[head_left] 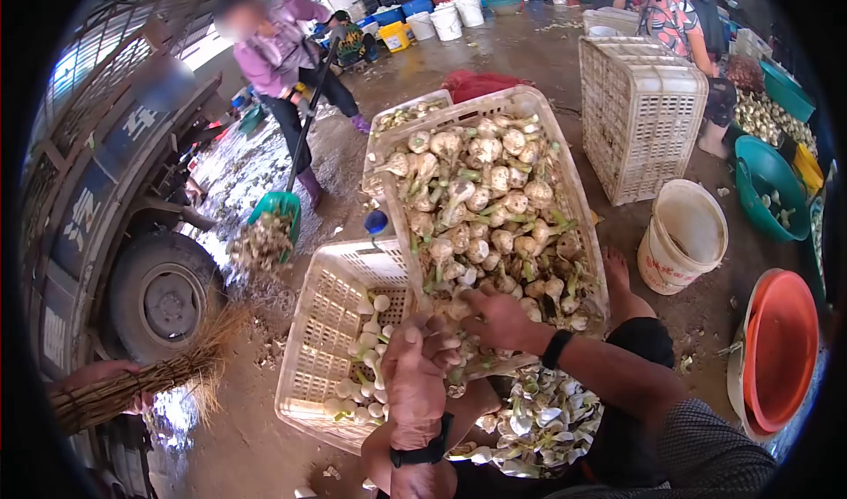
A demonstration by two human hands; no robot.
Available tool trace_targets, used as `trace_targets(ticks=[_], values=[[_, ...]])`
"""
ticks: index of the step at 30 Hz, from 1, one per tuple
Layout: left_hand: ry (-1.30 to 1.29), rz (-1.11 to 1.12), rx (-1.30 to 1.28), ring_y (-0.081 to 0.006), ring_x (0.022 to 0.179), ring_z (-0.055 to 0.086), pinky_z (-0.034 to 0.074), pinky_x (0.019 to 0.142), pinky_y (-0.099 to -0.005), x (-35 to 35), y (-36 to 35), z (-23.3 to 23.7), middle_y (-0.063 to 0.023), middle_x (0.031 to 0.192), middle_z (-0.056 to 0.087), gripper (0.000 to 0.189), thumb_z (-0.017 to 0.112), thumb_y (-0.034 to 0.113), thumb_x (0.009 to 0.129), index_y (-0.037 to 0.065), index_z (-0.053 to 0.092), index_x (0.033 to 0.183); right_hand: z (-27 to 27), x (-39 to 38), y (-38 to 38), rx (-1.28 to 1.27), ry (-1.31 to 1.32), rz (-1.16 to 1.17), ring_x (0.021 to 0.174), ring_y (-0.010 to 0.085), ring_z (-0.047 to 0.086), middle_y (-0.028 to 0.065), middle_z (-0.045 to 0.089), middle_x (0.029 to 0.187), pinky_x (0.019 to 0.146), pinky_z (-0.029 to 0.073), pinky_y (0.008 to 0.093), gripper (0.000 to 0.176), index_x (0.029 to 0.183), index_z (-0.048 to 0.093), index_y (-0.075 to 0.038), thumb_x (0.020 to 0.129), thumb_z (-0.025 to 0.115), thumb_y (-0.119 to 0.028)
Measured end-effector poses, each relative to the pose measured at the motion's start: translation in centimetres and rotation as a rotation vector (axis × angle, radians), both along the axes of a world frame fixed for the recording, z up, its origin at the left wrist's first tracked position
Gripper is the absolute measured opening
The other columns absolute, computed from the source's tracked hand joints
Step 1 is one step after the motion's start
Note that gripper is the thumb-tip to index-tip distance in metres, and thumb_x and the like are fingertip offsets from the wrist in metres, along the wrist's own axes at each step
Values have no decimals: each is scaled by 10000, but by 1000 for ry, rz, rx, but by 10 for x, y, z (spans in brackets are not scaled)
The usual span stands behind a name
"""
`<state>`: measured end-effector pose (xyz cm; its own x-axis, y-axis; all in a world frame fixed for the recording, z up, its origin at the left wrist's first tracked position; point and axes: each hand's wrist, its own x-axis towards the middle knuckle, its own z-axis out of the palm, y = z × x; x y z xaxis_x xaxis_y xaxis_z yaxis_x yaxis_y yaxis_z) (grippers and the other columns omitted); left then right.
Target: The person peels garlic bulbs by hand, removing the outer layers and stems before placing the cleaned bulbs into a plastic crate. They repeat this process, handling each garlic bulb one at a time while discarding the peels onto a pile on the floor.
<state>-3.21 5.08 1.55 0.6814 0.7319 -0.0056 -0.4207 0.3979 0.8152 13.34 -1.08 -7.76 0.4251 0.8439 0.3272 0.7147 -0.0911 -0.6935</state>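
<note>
A white plastic crate full of untrimmed garlic bulbs with short stems stands in front of me. My right hand reaches over its near edge with curled fingers at the garlic; what it holds, if anything, is hidden. Just to the left, my left hand has its fingers bent together near the crate's lower left corner, and its contents cannot be made out. A lower crate at the left holds cleaner white bulbs. Peeled skins and stem pieces lie in a heap below my hands.
Stacked crates, a white bucket, red basin and green basins stand right. At left are a truck wheel, a straw broom in a hand, and a person with a green shovel. Others work behind.
</note>
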Motion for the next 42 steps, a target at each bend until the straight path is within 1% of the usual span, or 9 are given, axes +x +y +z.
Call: trace_targets(ticks=[3, 6, 10, 16, 19, 20, 24, 32, 42], values=[[116, 144, 95, -167, 728, 630, 502, 603, -263, 4, -8, 5, -100, 950, 667, 361, 657, 286, 894, 14, 604, 1126, 19, 6, -12, 110, -10, -3, 763, 345, 624, 200, 586, 924, 668, 515, 436, 429, 1177, 542, -30, 805, 662, -207], [379, 109, 290, -157, 773, 630, 498, 625, -307, 4, -8, 0, -86, 979, 662, 473, 634, 389, 891, -6, 594, 1148, 49, 7, -32, 341, 217, 175, 641, 146, 597, 116, 585, 940, 533, 486, 254, 470, 1205, 555, -23, 776, 730, -100], [283, -200, 84, -174, 751, 639, 516, 616, -296, 12, -14, -13, -100, 987, 664, 527, 647, 366, 884, -38, 558, 1211, 72, 6, -68, 307, 287, 361, 592, 80, 545, 65, 549, 933, 527, 463, 213, 488, 1245, 548, -58, 791, 722, -100], [171, -240, 102, -215, 812, 654, 545, 652, -323, 25, -27, -13, -125, 1017, 664, 474, 670, 208, 869, -43, 534, 1247, 75, 15, -97, 234, 505, 372, 660, 43, 564, 36, 591, 824, 562, 480, 211, 459, 1258, 527, -36, 838, 699, -104], [146, -205, 104, -221, 861, 660, 560, 683, -331, 29, -29, -11, -126, 1036, 662, 458, 696, 158, 841, -31, 547, 1231, 59, 26, -95, 428, 582, 359, 622, 43, 538, 9, 606, 758, 531, 450, 221, 351, 1167, 566, -15, 858, 695, -120], [142, -150, 139, -208, 860, 657, 560, 669, -306, 30, -31, -10, -133, 1046, 658, 434, 703, 134, 839, -35, 557, 1210, 57, 33, -100, 319, 449, 334, 561, 59, 494, 8, 585, 693, 491, 399, 241, 224, 1020, 612, -11, 870, 693, -156], [164, -99, 263, -200, 915, 643, 548, 769, -307, 34, -38, -11, -137, 1073, 649, 414, 733, 50, 806, -32, 574, 1179, 73, 31, -110, 204, 430, 278, 490, 104, 437, 62, 435, 536, 461, 350, 289, 234, 817, 600, -6, 879, 681, -217], [154, -206, 472, -201, 1011, 618, 502, 899, -330, 35, -41, -11, -142, 1110, 638, 394, 726, -2, 798, -28, 577, 1162, 70, 37, -116, 216, 246, 308, 453, 250, 460, 149, 447, 539, 452, 359, 368, 273, 739, 540, -1, 876, 647, -211], [299, -147, 801, -169, 917, 620, 510, 766, -308, 33, -38, -19, -84, 1027, 647, 375, 771, 5, 719, 45, 637, 1067, 53, 26, -107, 241, 100, 238, 499, 382, 518, 195, 468, 528, 485, 385, 464, 160, 654, 525, -5, 758, 591, -107]])
